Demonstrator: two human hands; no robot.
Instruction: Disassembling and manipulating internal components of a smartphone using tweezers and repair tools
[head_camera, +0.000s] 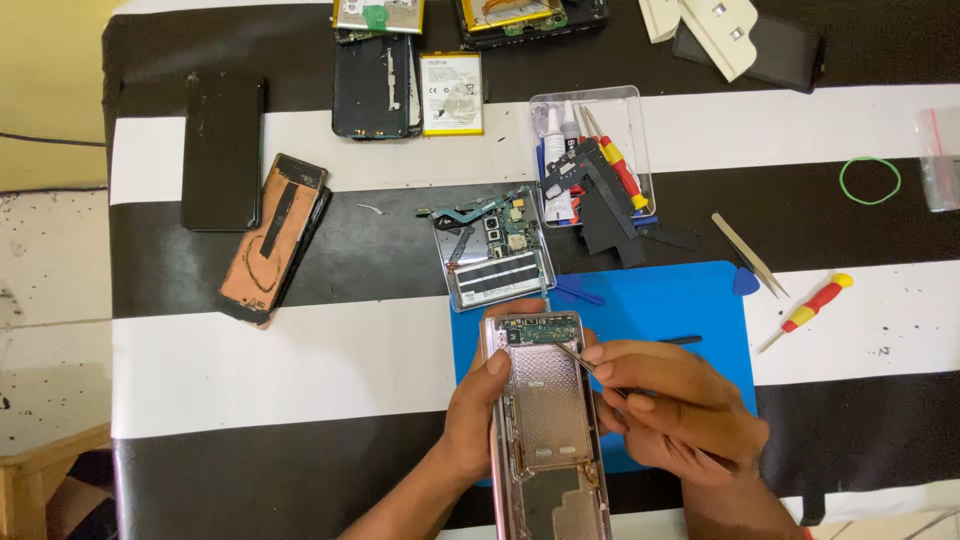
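An opened pink phone frame (545, 410), its insides bare, lies lengthwise on a blue work mat (680, 300) at the table's near edge. My left hand (475, 415) grips its left side, thumb on the rim. My right hand (680, 410) pinches thin metal tweezers (572, 356) whose tip touches the frame just under the small circuit board (540, 328) at the top end.
Just beyond the frame sits a small clear tray (497, 250) of phone parts. A clear box (592, 150) holds tools and glue tubes. Spare tweezers (750, 255), a red-yellow screwdriver (812, 305), a green rubber band (870, 181), a copper-backed screen (272, 238), a black phone (222, 148) and a battery (452, 93) lie around.
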